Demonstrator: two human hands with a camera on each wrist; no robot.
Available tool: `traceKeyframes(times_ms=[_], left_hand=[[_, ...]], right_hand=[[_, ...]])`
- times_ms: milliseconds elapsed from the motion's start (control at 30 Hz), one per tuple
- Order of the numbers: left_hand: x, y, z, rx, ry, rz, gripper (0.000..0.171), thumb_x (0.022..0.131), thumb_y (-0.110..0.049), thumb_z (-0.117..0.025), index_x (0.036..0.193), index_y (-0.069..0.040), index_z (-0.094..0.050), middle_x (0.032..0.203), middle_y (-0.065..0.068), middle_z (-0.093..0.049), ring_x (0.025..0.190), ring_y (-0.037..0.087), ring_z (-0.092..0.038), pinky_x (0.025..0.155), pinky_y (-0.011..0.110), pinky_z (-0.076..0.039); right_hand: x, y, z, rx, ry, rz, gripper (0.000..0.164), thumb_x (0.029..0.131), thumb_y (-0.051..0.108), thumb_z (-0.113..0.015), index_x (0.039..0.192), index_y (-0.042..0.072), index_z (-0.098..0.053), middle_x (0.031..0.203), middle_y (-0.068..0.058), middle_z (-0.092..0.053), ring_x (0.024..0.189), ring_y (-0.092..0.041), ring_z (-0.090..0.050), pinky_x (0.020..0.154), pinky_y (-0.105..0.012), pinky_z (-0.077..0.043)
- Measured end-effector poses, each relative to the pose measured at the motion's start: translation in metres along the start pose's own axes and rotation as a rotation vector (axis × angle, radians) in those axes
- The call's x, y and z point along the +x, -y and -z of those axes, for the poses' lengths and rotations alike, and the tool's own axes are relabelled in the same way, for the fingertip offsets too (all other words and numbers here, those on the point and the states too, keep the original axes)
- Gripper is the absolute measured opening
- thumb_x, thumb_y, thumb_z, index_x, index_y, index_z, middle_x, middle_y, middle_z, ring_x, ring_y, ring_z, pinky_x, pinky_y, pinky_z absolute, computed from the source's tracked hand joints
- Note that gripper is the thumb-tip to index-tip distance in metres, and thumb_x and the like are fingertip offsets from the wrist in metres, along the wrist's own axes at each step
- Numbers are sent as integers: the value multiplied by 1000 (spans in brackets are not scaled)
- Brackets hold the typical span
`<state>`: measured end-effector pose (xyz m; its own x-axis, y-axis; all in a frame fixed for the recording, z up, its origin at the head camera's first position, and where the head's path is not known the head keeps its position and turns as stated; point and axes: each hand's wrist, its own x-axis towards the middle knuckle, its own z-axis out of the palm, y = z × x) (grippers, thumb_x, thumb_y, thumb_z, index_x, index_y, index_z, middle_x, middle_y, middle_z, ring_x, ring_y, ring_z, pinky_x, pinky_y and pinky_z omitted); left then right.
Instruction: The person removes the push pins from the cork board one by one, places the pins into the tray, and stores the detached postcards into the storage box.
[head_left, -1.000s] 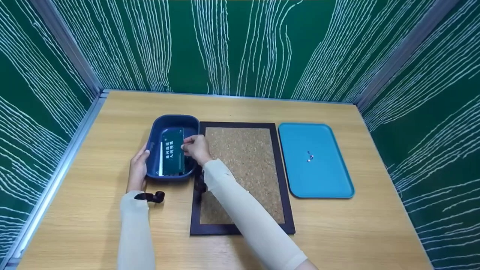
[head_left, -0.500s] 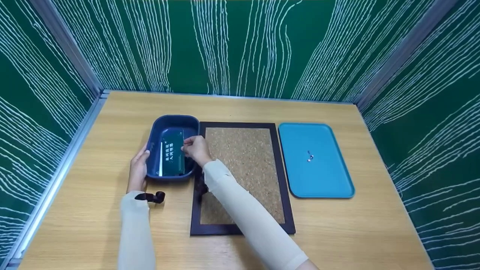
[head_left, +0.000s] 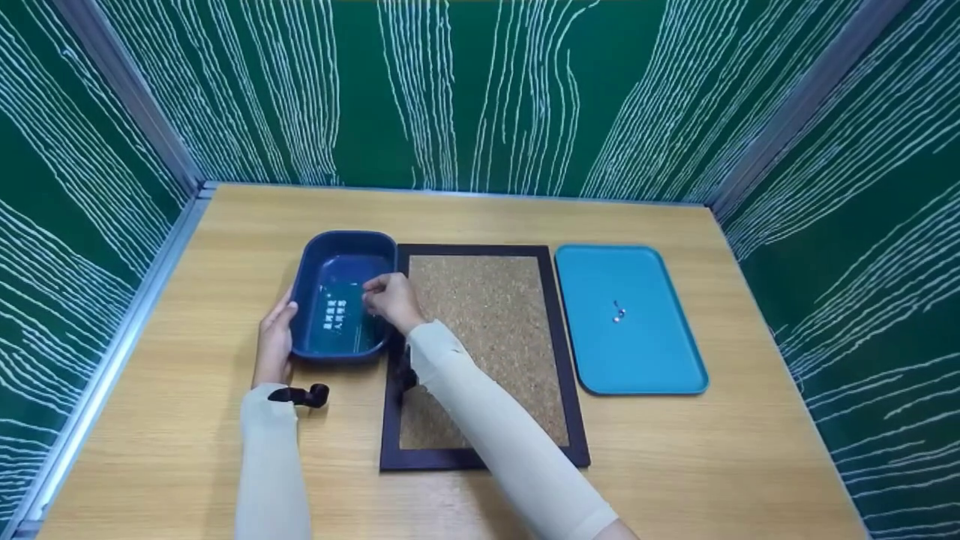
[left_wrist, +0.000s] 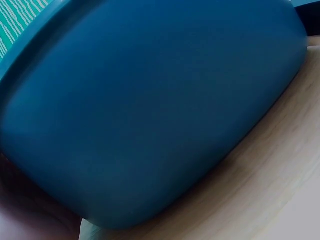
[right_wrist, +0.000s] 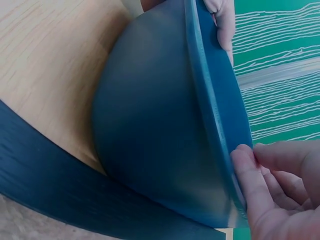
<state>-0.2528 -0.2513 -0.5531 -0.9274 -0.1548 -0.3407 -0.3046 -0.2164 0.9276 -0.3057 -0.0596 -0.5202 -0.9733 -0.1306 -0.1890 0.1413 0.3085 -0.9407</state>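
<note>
A dark blue basin stands on the table, its near right side against the framed cork board. Inside it, towards the near end, lies a dark green card with white lettering. My left hand grips the basin's left side, thumb at the rim; in the left wrist view the basin's outer wall fills most of the picture. Over the right rim, my right hand has thumb and index tips close together, beside the card. In the right wrist view, nothing shows between these fingertips.
The cork board with a dark frame lies right of the basin, under my right forearm. Further right, a light blue tray holds several tiny pins or beads. Green panels with white lines enclose the table.
The green card, tilted beside my right fingertips before, has dropped flat into the basin and shifted slightly left. Its bright left edge no longer shows. Both hands have stayed nearly in place.
</note>
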Motion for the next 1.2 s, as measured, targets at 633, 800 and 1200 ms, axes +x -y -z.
traceKeyframes(times_ms=[633, 800, 1200], left_hand=[[12, 7, 16, 203, -2, -68, 49, 106, -28, -29, 154, -23, -21, 163, -1, -13, 149, 21, -15, 121, 41, -18], [12, -2, 23, 563, 40, -153, 52, 106, -28, -22, 155, -14, -13, 162, 9, -8, 150, 29, -4, 122, 48, -7], [0, -29, -12, 1088, -112, -334, 63, 104, -43, -14, 155, -7, -4, 160, 20, 1, 146, 45, 5, 115, 65, 4]], right_hand=[[-1, -2, 7, 180, 46, 9, 17, 90, -3, -59, 103, -11, -68, 80, -10, -68, 64, -11, -63, 66, -25, -59], [0, -4, 21, 141, 49, 42, 17, 91, 0, -57, 101, -7, -69, 89, -18, -71, 65, -10, -64, 65, -23, -59], [4, -23, 76, -67, 102, 99, 25, 96, 6, -52, 114, -5, -66, 106, -23, -68, 98, -39, -66, 86, -46, -56]])
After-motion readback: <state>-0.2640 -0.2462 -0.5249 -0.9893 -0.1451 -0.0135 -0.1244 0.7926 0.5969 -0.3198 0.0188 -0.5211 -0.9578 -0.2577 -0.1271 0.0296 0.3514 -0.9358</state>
